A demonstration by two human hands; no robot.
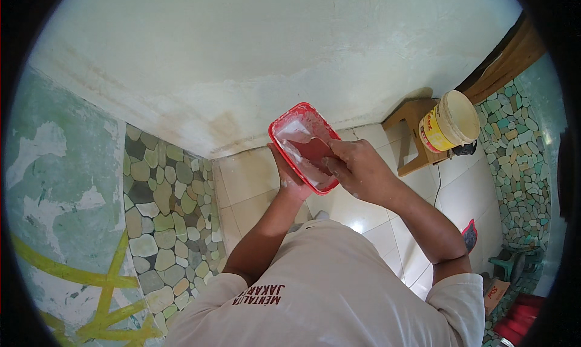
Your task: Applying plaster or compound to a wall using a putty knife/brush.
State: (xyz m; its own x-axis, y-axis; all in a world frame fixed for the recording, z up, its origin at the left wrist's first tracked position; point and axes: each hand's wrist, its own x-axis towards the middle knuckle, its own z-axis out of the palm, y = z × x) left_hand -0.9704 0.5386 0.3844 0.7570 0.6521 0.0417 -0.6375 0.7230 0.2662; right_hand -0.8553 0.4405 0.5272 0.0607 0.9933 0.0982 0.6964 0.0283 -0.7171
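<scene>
My left hand (289, 180) supports a red rectangular plastic tub (275, 133) from below and along its left side, tilted in front of my body. White putty (293, 130) lies in its far end and coats the inner walls. With closed fingers, my right hand (367, 170) grips a reddish-brown flat spreader (312, 152), whose blade is inside the tub against the putty. White specks mark the right hand's fingers. Part of the left hand's fingers is hidden behind the tub.
A pale patched wall (254, 50) rises ahead. Right of me, a yellow-and-white bucket (458, 124) stands on a wooden stool (407, 129). Stone cladding (166, 201) and a green wall (66, 159) with yellow stripes are at left. An orange box (495, 295) sits at lower right.
</scene>
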